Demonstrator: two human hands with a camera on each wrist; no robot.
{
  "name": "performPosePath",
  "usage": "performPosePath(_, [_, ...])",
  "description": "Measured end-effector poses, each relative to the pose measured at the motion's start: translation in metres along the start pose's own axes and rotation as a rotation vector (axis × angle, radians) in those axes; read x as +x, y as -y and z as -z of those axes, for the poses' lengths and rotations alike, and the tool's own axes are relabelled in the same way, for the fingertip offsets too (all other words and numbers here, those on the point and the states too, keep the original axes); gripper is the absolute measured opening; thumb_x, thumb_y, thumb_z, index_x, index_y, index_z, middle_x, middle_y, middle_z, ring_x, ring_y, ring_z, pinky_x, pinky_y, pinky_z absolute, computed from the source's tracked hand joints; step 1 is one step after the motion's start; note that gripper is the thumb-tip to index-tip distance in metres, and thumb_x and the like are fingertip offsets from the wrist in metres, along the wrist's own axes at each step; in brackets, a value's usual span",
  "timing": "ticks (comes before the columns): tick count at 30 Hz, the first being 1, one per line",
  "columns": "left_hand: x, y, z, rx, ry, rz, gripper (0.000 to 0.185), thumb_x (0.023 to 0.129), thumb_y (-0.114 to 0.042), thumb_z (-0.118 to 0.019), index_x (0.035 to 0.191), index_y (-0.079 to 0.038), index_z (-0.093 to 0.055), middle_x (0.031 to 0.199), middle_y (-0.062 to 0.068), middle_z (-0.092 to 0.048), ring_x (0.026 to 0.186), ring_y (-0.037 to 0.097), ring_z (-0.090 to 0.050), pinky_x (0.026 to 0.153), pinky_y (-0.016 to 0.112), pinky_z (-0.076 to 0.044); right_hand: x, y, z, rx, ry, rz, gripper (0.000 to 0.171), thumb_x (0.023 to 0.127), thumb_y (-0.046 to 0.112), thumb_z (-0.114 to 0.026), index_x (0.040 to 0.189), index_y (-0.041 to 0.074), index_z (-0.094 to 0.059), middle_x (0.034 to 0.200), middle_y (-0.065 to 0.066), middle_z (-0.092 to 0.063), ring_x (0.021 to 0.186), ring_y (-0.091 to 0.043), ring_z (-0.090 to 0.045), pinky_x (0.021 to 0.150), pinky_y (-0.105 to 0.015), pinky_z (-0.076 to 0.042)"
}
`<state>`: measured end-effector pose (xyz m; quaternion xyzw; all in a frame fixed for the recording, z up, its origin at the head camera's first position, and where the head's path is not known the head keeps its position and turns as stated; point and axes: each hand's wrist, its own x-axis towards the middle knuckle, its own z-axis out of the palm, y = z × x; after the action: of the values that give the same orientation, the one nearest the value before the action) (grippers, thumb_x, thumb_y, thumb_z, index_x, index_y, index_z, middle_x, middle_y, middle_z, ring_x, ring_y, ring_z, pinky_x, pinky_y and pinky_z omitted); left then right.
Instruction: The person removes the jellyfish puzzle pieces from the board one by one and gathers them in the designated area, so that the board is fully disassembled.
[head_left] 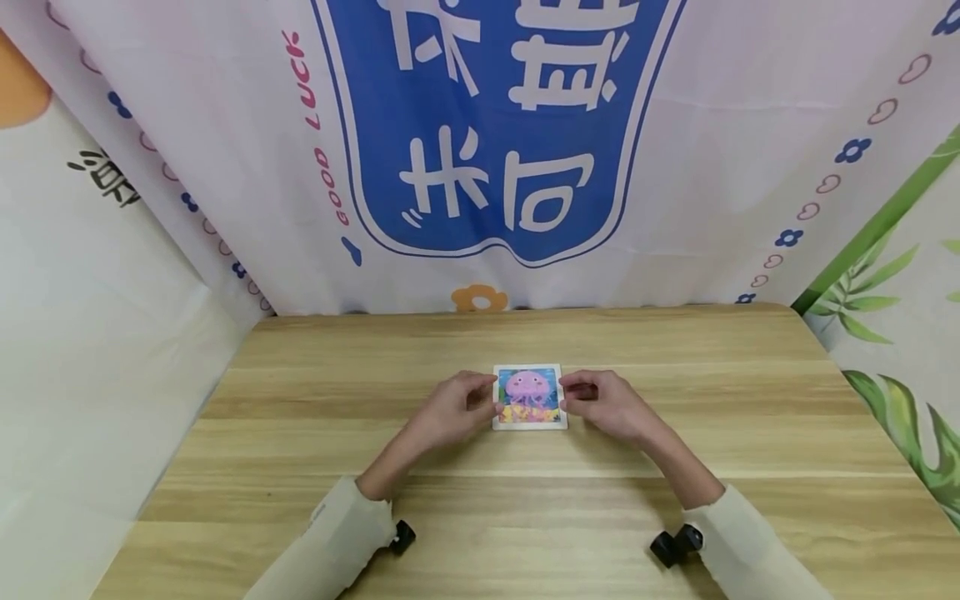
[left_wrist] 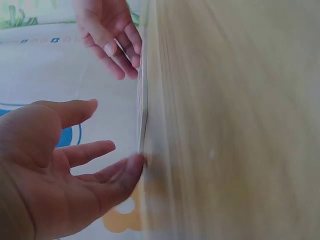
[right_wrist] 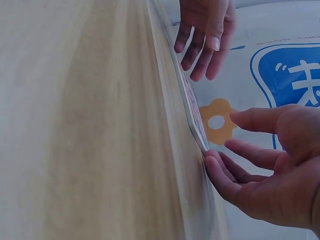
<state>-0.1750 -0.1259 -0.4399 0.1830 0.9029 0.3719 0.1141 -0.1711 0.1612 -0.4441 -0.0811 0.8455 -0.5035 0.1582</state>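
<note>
A square picture board (head_left: 528,397) with a white border lies flat on the wooden table (head_left: 525,525), showing a pink jellyfish over a blue and yellow seabed. At its left edge is my left hand (head_left: 459,405), fingers loosely bent and fingertips right at the border. My right hand (head_left: 611,405) mirrors it at the right edge. Seen edge-on in the left wrist view, the board (left_wrist: 143,105) is thin, and the left fingers meet its near end. In the right wrist view, the right fingertips touch the board's corner, with thumb and index finger apart from it.
A white curtain (head_left: 712,167) with a blue printed panel hangs behind the table's back edge. Pale cloth (head_left: 90,375) borders the left side, and leaf-printed cloth (head_left: 900,333) the right. Small black devices (head_left: 675,546) sit at both sleeves.
</note>
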Motion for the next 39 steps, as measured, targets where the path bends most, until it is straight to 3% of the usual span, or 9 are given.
performPosePath(4, [-0.003, -0.002, 0.004, 0.160, -0.036, -0.064, 0.052, 0.104, -0.025, -0.073, 0.149, 0.000, -0.062, 0.157, 0.023, -0.055, 0.144, 0.039, -0.055, 0.120, 0.055, -0.049, 0.003, 0.002, 0.000, -0.102, -0.054, 0.081, 0.037, 0.103, 0.011, -0.070, 0.138, -0.003, -0.067, 0.127, -0.019, -0.073, 0.118, -0.031, -0.070, 0.103, -0.045, -0.061])
performPosePath(11, [-0.006, 0.000, 0.010, 0.290, -0.003, -0.079, 0.057, 0.104, -0.028, -0.074, 0.154, -0.006, -0.058, 0.169, 0.022, -0.041, 0.158, 0.041, -0.039, 0.128, 0.057, -0.039, 0.017, 0.008, -0.003, -0.221, -0.063, 0.194, 0.037, 0.102, 0.007, -0.071, 0.137, -0.002, -0.068, 0.135, -0.021, -0.071, 0.124, -0.036, -0.069, 0.105, -0.050, -0.061])
performPosePath(17, [-0.006, 0.001, 0.011, 0.321, 0.077, -0.118, 0.062, 0.103, -0.028, -0.075, 0.157, -0.006, -0.054, 0.172, 0.025, -0.034, 0.159, 0.044, -0.035, 0.128, 0.059, -0.036, 0.028, 0.015, -0.011, -0.275, -0.039, 0.198, 0.038, 0.101, 0.006, -0.072, 0.138, 0.000, -0.068, 0.135, -0.017, -0.072, 0.121, -0.032, -0.069, 0.103, -0.047, -0.061])
performPosePath(24, [-0.003, 0.000, 0.010, 0.347, 0.120, -0.170, 0.058, 0.103, -0.027, -0.075, 0.154, -0.006, -0.058, 0.168, 0.027, -0.039, 0.155, 0.045, -0.041, 0.126, 0.059, -0.040, 0.045, 0.026, -0.014, -0.314, 0.016, 0.194, 0.036, 0.100, 0.007, -0.075, 0.135, 0.004, -0.071, 0.130, -0.013, -0.075, 0.116, -0.027, -0.070, 0.102, -0.044, -0.061])
performPosePath(30, [-0.004, -0.001, 0.008, 0.348, 0.183, -0.149, 0.059, 0.104, -0.030, -0.073, 0.156, -0.010, -0.056, 0.168, 0.024, -0.040, 0.155, 0.041, -0.042, 0.125, 0.056, -0.043, 0.062, 0.031, -0.022, -0.312, 0.036, 0.202, 0.034, 0.099, 0.006, -0.075, 0.133, 0.004, -0.072, 0.125, -0.011, -0.076, 0.114, -0.024, -0.071, 0.100, -0.041, -0.062])
performPosePath(39, [-0.003, -0.001, 0.006, 0.363, 0.195, -0.203, 0.049, 0.104, -0.027, -0.073, 0.149, -0.012, -0.065, 0.165, 0.026, -0.043, 0.153, 0.043, -0.045, 0.123, 0.055, -0.045, 0.071, 0.034, -0.033, -0.342, 0.065, 0.217, 0.033, 0.096, 0.003, -0.076, 0.130, 0.004, -0.074, 0.117, -0.009, -0.077, 0.108, -0.022, -0.071, 0.098, -0.040, -0.061])
